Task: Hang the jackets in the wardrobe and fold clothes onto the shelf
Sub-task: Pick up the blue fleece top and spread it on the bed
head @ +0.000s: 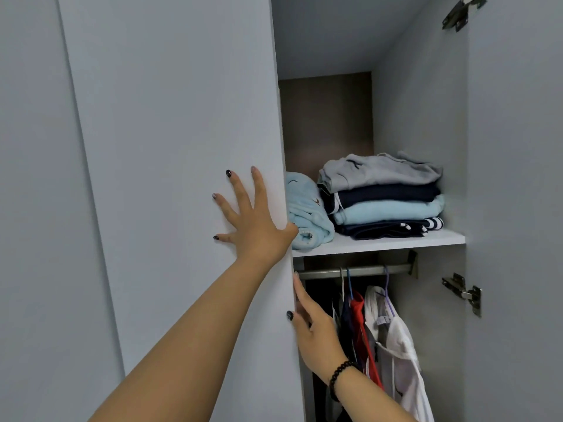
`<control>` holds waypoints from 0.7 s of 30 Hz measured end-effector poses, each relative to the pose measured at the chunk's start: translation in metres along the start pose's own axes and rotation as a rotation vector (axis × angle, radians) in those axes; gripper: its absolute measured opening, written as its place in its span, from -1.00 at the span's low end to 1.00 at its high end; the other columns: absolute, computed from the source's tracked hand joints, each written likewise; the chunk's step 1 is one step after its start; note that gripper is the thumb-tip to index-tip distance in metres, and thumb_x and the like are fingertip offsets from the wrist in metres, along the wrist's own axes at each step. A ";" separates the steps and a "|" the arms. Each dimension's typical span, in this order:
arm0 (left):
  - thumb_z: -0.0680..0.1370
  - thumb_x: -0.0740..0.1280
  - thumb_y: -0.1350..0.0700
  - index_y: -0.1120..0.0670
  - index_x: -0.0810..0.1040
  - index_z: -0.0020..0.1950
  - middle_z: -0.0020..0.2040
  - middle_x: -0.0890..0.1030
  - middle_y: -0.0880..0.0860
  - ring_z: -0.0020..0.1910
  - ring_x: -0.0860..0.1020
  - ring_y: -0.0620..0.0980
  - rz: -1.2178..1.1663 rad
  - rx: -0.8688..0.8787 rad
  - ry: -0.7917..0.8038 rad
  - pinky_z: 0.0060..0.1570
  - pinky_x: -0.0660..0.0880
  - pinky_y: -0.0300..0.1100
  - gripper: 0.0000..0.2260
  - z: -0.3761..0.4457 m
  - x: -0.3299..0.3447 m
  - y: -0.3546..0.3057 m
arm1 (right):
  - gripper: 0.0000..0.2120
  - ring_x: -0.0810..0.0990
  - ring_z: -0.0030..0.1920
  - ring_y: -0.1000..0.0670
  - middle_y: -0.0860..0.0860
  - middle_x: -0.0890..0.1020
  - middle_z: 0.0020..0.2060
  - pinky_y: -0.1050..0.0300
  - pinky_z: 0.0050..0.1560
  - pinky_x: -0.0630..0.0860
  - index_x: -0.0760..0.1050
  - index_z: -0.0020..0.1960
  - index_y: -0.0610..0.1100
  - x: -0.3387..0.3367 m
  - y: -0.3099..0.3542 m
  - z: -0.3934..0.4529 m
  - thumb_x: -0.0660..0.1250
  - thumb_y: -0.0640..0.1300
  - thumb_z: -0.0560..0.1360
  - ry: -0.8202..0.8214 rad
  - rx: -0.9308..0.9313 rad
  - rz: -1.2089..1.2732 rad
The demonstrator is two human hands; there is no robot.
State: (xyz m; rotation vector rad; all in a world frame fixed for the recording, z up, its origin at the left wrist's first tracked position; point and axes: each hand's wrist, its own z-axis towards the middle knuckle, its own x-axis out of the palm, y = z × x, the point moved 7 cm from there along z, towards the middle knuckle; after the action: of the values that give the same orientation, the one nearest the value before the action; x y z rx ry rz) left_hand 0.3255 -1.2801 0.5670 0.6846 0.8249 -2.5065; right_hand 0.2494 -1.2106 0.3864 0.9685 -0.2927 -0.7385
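- My left hand (253, 220) lies flat, fingers spread, on the wardrobe door (182, 178); my right hand (313, 327) holds its edge, fingers straight
- Folded clothes (384, 196) sit on the shelf (396, 240); jackets (380, 339) hang below
- Risk: swinging it shut may pinch my right fingers (300, 295)

Both forearms bare; no sleeves in view. Left hand (254, 226): nails on the fingers (240, 190) painted, some dark and near-black, others pale and speckled. Right hand (313, 327): thumbnail at 9 o'clock of the hand painted dark. Right wrist carries a bracelet (340, 377) of small round black beads, at 5 o'clock from the hand. No rings seen.
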 end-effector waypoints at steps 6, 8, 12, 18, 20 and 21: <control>0.43 0.40 -0.25 -0.16 -0.45 0.49 0.51 -0.47 0.02 0.50 -0.35 0.31 0.044 -0.012 -0.011 0.22 0.10 0.56 0.06 0.010 0.014 -0.002 | -0.38 0.51 0.21 0.27 0.16 0.53 0.24 0.29 0.30 0.39 0.31 0.41 0.16 -0.002 -0.008 0.011 0.17 -0.45 0.56 -0.040 0.050 0.127; 0.43 0.41 -0.23 -0.16 -0.45 0.49 0.50 -0.48 0.03 0.50 -0.36 0.32 0.043 -0.013 -0.003 0.21 0.10 0.57 0.06 0.013 0.018 -0.002 | -0.40 0.56 0.00 0.32 0.08 0.58 0.06 0.37 0.15 0.46 0.32 0.41 0.07 -0.004 -0.013 0.015 0.19 -0.48 0.54 -0.065 0.081 0.185; 0.43 0.43 -0.19 -0.17 -0.44 0.50 0.50 -0.49 0.02 0.48 -0.38 0.32 0.032 -0.024 0.009 0.20 0.09 0.60 0.07 0.018 0.024 -0.004 | -0.48 0.61 -0.11 0.23 0.02 0.63 -0.06 0.33 0.01 0.53 0.38 0.36 -0.03 -0.005 -0.026 0.026 0.20 -0.49 0.53 -0.121 0.163 0.306; 0.43 0.43 -0.19 -0.15 -0.41 0.51 0.51 -0.47 0.05 0.48 -0.37 0.34 0.044 -0.034 0.006 0.20 0.08 0.60 0.06 0.025 0.034 -0.005 | -0.78 0.68 -0.16 0.13 -0.03 0.70 -0.11 0.31 -0.20 0.56 0.58 0.06 -0.18 -0.010 -0.041 0.033 0.33 -0.41 0.49 -0.217 0.270 0.343; 0.43 0.44 -0.20 -0.15 -0.40 0.52 0.52 -0.46 0.05 0.49 -0.37 0.34 0.052 -0.036 0.003 0.20 0.08 0.60 0.06 0.028 0.038 -0.004 | -0.80 0.68 -0.18 0.14 -0.05 0.69 -0.11 0.32 -0.22 0.56 0.58 0.06 -0.21 -0.010 -0.045 0.036 0.34 -0.39 0.49 -0.231 0.286 0.345; 0.43 0.43 -0.20 -0.15 -0.40 0.52 0.52 -0.46 0.06 0.49 -0.36 0.34 0.056 -0.036 0.003 0.20 0.08 0.60 0.06 0.029 0.040 -0.004 | -0.81 0.68 -0.19 0.15 -0.05 0.69 -0.11 0.33 -0.22 0.56 0.57 0.06 -0.21 -0.010 -0.047 0.038 0.34 -0.39 0.49 -0.240 0.297 0.350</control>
State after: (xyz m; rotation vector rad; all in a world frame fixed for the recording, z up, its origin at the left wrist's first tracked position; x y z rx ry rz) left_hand 0.2823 -1.3044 0.5669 0.6898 0.8378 -2.4357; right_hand 0.2018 -1.2446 0.3694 1.0719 -0.7791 -0.4953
